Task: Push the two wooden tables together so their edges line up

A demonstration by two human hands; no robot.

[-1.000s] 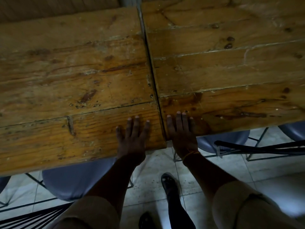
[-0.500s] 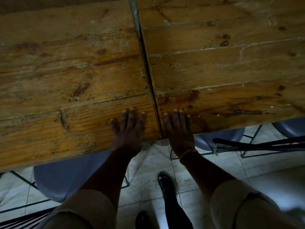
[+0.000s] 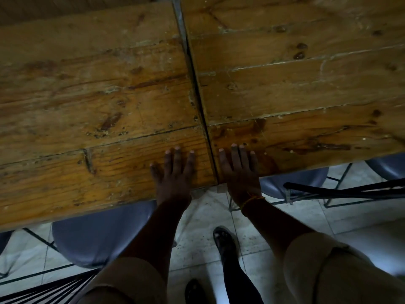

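Pressing down with both palms, you are leaning over the place where the two tables are meeting. Your left hand point(image 3: 173, 172) is lying flat on the left table point(image 3: 87, 106), close to its near right corner, with the fingers stretched and slightly spread, grasping nothing. Your right hand point(image 3: 240, 172) is lying flat on the right table point(image 3: 295, 88), at its near left corner, also with straight fingers and holding nothing; its heel is hanging over the near edge. A thin yellow band point(image 3: 252, 199) is sitting around the right wrist.

The tables are standing side by side, and a narrow dark seam point(image 3: 198, 95) is running between them from far to near. Beside your hands the seam is very thin, and at the far end it is looking a little wider. The near edge of the left table is reaching slightly closer to you than the near edge of the right one.

Under the tables, grey chair seats point(image 3: 98, 235) are showing above a pale tiled floor point(image 3: 252, 235). Your dark shoe point(image 3: 223, 240) is standing on the tiles between your arms.
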